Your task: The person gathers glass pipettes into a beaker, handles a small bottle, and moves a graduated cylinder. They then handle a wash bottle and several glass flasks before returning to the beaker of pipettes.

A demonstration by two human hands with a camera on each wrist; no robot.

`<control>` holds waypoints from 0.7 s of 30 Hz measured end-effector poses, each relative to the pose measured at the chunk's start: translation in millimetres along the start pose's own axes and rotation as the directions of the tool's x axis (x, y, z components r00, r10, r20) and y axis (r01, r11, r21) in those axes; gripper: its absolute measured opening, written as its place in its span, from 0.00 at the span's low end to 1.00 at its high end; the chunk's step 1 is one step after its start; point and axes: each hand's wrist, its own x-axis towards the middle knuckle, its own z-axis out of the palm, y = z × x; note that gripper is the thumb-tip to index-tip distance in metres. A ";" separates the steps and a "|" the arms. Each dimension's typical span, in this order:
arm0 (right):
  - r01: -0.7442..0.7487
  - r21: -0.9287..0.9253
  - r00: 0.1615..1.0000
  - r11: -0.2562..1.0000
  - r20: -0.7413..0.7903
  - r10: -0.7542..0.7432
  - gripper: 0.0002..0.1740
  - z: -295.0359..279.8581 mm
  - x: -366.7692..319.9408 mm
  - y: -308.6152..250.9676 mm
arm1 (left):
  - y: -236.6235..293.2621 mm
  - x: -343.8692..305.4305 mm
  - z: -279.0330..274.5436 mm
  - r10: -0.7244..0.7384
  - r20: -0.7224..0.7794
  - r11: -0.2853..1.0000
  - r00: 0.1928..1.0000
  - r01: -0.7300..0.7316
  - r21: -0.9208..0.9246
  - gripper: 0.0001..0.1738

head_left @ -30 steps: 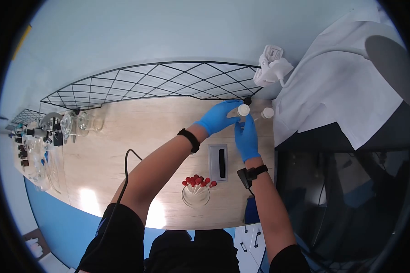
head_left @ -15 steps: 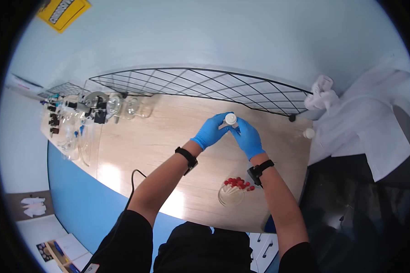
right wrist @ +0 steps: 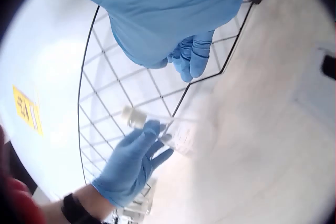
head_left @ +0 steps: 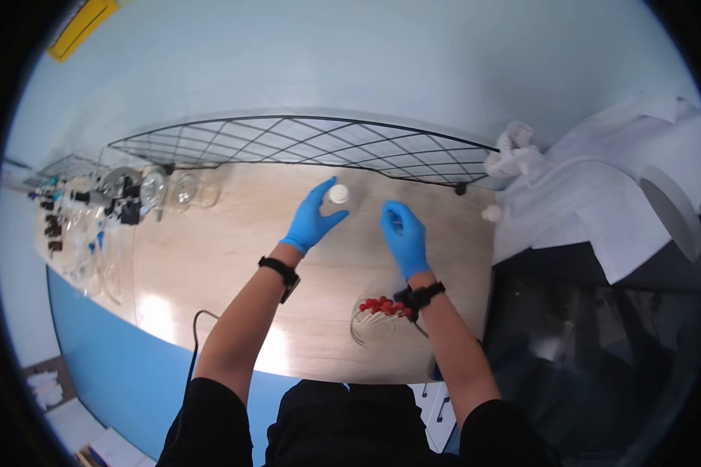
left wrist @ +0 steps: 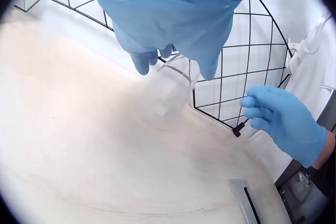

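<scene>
A clear flask with a white cap [head_left: 339, 194] stands on the wooden table near the wire grid. Beside it, the blue-gloved left hand [head_left: 313, 218] has thumb and fingers spread wide around the cap's near side; whether the fingers touch the glass cannot be told. In the left wrist view the transparent flask [left wrist: 164, 98] lies just beyond the fingertips, blurred. The right hand [head_left: 405, 240] hovers to the right of the flask, apart from it, fingers loosely curled with nothing seen in them. The right wrist view shows the flask's cap [right wrist: 134, 117] close to the left thumb.
Red-tipped sticks [head_left: 385, 306] rest in a glass dish near the right forearm. Another white-capped container [head_left: 491, 213] stands at the table's right end. A black wire grid [head_left: 304, 140] runs along the back; glassware [head_left: 154, 189] fills the left side. White cloth [head_left: 592, 194] lies at the right.
Both hands were together at the capped flask. The right hand has come away from it to the right, and the left hand's fingers have spread. The head view has also shifted.
</scene>
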 end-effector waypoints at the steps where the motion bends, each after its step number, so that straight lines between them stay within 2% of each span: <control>1: -0.055 0.110 0.991 0.992 -0.116 0.068 0.16 -15.6 -13.6 10.4 | 1.1 2.0 5.4 0.014 0.012 1.000 1.000 -0.014 -0.022 0.39; 3: -0.175 0.260 0.934 0.950 -0.262 0.244 0.13 -56.4 -42.3 22.1 | 8.2 1.6 10.6 0.001 -0.050 1.000 0.999 -0.002 -0.005 0.44; 6: -0.249 0.281 0.902 0.927 -0.281 0.327 0.12 -98.4 -70.7 29.5 | 12.3 1.5 14.6 0.068 -0.100 0.997 0.993 -0.064 0.043 0.40; 7: -0.252 0.293 0.904 0.922 -0.268 0.333 0.12 -99.8 -69.2 31.8 | 11.4 2.9 12.9 0.061 -0.102 0.997 0.993 -0.055 0.059 0.40; 9: -0.248 0.243 0.962 0.938 -0.053 0.268 0.12 -93.7 -60.0 24.3 | 9.1 2.6 13.3 -0.095 -0.020 0.993 0.995 0.093 -0.079 0.34; 10: -0.247 0.257 0.964 0.934 -0.036 0.264 0.12 -83.9 -49.3 20.1 | 10.1 0.7 12.9 -0.103 -0.031 0.993 0.994 0.101 -0.062 0.34; 12: -0.047 0.043 0.978 0.998 0.207 0.037 0.14 -58.6 -21.3 3.5 | 18.0 1.9 11.5 0.009 -0.065 1.000 0.998 -0.008 0.010 0.29; 13: -0.040 0.057 0.977 0.998 0.214 0.027 0.14 -45.2 -9.9 -8.4 | 22.9 0.4 10.1 0.009 -0.072 1.000 0.997 -0.007 0.025 0.29; 15: -0.078 -0.013 0.919 0.997 0.388 0.077 0.22 -14.1 11.8 -41.6 | 40.8 -9.1 -0.8 0.063 -0.122 0.998 0.991 -0.060 0.033 0.31; 16: -0.066 -0.002 0.911 0.998 0.407 0.061 0.22 2.0 24.6 -52.6 | 47.0 -10.3 -8.8 0.056 -0.141 0.998 0.988 -0.050 0.049 0.31; 18: 0.242 -0.120 0.860 0.963 0.486 -0.156 0.28 39.7 42.8 -68.9 | 48.5 -21.0 -27.5 0.046 -0.239 0.998 0.970 -0.034 0.055 0.32; 19: 0.248 -0.104 0.844 0.963 0.511 -0.162 0.28 57.8 49.0 -76.0 | 43.2 -24.3 -41.4 0.053 -0.311 0.999 0.949 -0.049 0.021 0.32; 20: 0.338 -0.132 0.822 0.932 0.523 -0.224 0.28 74.5 57.9 -81.4 | 32.1 -29.1 -55.2 0.040 -0.333 0.999 0.942 -0.032 0.029 0.32; 21: 0.428 -0.162 0.796 0.889 0.533 -0.287 0.29 89.5 66.4 -88.3 | 22.3 -31.4 -68.1 -0.065 -0.384 0.995 0.921 0.031 -0.095 0.31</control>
